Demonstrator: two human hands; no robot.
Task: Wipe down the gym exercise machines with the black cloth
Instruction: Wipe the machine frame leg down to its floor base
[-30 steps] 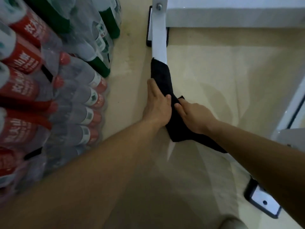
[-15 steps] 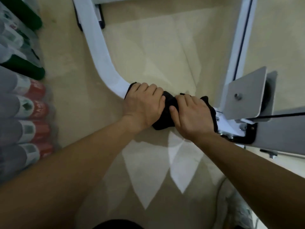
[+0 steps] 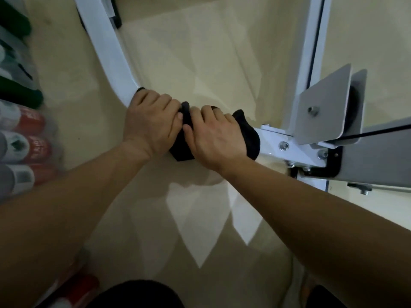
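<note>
a pale beige floor [image 3: 200,52] fills most of the view, with bright patches of light on it below the arms. two bare forearms reach in from the bottom corners and meet near the middle. the white machine frame [image 3: 111,56] curves down from the top left to a bolted joint at the right, where a white upright [image 3: 309,52] runs out of the top edge. shrink-wrapped packs of bottles [image 3: 20,145] line the left edge, blurred and cut off. a pair of grey plates [image 3: 322,107] stands by the upright, with something dark and round between them, mostly hidden. the left hand [image 3: 153,125] and right hand [image 3: 213,138] sit side by side, knuckles up, fingers curled over the bar and clamped on the black cloth [image 3: 249,138], which wraps the bar beneath them; only its ends and a strip between the hands show. the fingertips are hidden behind the bar. small bolts [image 3: 284,145] sit near the cloth's right end.
</note>
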